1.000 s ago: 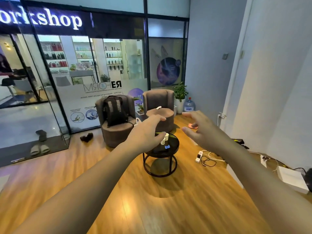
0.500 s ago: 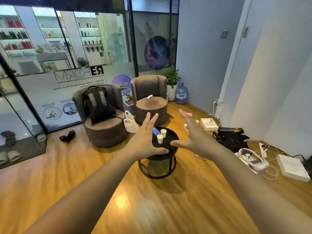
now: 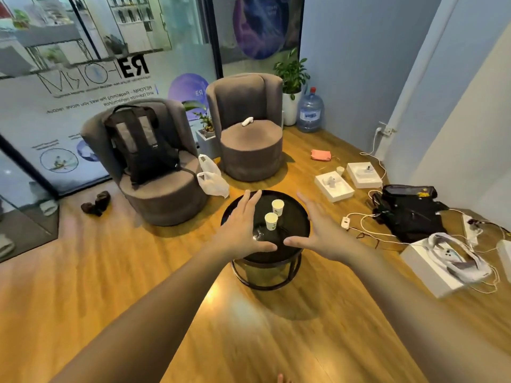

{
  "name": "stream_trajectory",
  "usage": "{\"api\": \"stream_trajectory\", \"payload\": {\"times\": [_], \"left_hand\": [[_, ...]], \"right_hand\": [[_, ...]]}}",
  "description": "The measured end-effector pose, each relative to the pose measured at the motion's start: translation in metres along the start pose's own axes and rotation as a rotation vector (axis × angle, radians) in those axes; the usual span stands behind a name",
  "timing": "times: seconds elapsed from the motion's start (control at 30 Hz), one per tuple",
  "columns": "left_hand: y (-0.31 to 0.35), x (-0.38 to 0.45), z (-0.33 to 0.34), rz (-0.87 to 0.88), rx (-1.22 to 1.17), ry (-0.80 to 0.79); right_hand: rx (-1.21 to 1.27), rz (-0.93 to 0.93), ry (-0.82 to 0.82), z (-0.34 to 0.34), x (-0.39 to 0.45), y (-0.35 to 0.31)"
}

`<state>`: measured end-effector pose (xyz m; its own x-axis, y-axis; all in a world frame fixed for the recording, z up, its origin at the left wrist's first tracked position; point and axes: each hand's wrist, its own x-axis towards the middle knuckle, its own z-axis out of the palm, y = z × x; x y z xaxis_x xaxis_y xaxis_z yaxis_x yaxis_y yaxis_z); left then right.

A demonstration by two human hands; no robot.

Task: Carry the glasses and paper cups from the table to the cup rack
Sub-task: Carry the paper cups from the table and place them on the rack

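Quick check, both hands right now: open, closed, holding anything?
Left hand: open, fingers spread, holding nothing.
Right hand: open, fingers spread, holding nothing.

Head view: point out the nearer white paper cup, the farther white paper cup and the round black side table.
Nearer white paper cup (image 3: 271,221), head view, on its side wall.
Farther white paper cup (image 3: 277,207), head view, on its side wall.
Round black side table (image 3: 297,217), head view, bare top near right rim.

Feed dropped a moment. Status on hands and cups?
Left hand, right hand open, empty, over round black table. Two white paper cups upright, untouched. Nothing in the way.
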<state>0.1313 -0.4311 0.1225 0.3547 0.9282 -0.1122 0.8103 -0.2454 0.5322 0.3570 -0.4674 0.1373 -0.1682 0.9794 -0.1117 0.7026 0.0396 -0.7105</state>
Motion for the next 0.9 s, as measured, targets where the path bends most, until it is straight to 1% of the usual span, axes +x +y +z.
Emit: {"api": "stream_trajectory", "payload": {"times": [0.13,0.23,0.37,0.47,0.67,0.8,0.9], "left_hand": [[-0.031,0.071,0.017,-0.03,-0.064,-0.039],[-0.053,0.114,0.031,-0.069,-0.084,-0.054],[-0.096,0.177,0.059,-0.163,-0.247,-0.108],[-0.133,0.235,0.089,-0.198,-0.309,-0.156],[-0.199,0.349,0.155,-0.256,-0.28,-0.248],[-0.232,0.399,0.198,-0.274,-0.229,-0.356],[-0.256,0.422,0.235,-0.304,-0.204,-0.422]], "right_hand": [[0.068,0.068,-0.04,0.008,0.065,0.028],[0.084,0.1,-0.041,0.014,0.106,0.047],[0.128,0.196,-0.035,0.031,0.169,0.083],[0.116,0.255,-0.043,0.049,0.226,0.12],[0.104,0.336,-0.069,0.103,0.341,0.196],[0.07,0.409,-0.077,0.145,0.394,0.243],[0.054,0.46,-0.111,0.18,0.419,0.277]]}}
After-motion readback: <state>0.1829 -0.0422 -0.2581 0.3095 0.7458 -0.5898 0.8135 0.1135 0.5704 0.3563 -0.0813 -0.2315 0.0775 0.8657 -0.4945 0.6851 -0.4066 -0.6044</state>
